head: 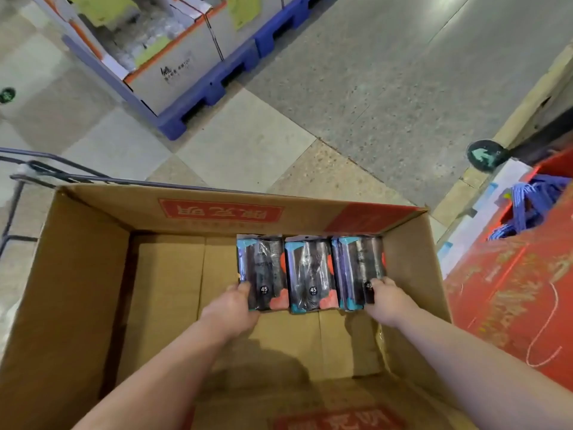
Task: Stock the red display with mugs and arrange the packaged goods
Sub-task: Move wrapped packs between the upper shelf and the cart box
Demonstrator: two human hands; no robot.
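Three dark packs with teal and coral corners lie side by side at the far right of an open cardboard box (77,274). My left hand (237,301) grips the near corner of the left pack (262,268), thumb on top. The near right corner of the right pack (359,268) is held by my right hand (386,294). Between them the middle pack (310,271) lies untouched. A red display (511,290) stands to the right of the box.
The box sits on a wire trolley (37,169) at the left. Blue-handled goods (527,206) stick out of the red display's top. A blue pallet (217,85) with grey cartons stands on the tiled floor ahead. A green arrow sticker (483,156) marks the floor.
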